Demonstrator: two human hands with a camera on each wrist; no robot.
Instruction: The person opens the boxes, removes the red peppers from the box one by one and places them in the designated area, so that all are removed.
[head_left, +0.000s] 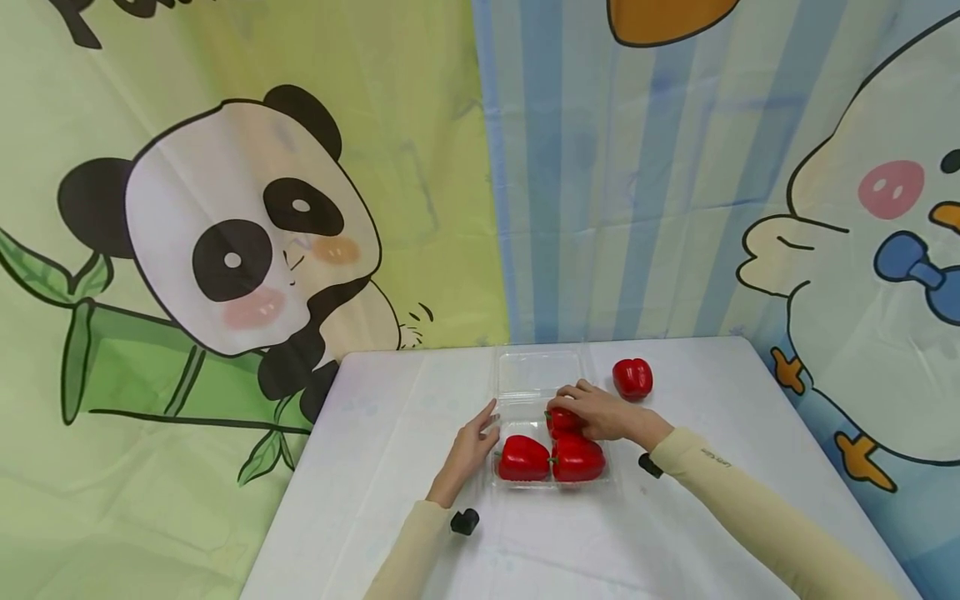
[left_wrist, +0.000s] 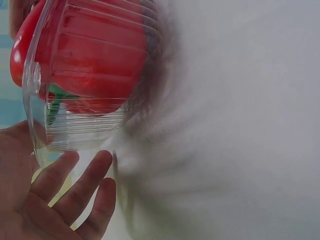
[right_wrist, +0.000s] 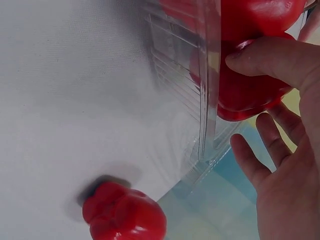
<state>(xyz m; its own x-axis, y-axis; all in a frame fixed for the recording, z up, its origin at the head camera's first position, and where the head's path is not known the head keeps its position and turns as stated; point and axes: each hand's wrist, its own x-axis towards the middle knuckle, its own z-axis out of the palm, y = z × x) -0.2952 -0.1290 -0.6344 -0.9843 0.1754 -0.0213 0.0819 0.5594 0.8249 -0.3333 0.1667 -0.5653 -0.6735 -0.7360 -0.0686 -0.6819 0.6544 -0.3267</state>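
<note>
Inside a clear plastic clamshell box (head_left: 523,429), two red bell peppers, a left one (head_left: 523,458) and a right one (head_left: 578,459), lie side by side in the near half. My right hand (head_left: 597,413) grips a third red bell pepper (head_left: 563,422) in the box's far right part; its thumb lies on the pepper in the right wrist view. My left hand (head_left: 469,450) is at the box's left side, its fingers extended beside the ribbed wall (left_wrist: 87,125). Whether its thumb touches the rim is hard to see.
Another red bell pepper (head_left: 632,379) lies on the white-covered table (head_left: 675,517) behind my right hand. The box's transparent lid (head_left: 540,372) is folded back toward the table's far edge. Behind the table hangs a printed cloth with a panda (head_left: 247,225).
</note>
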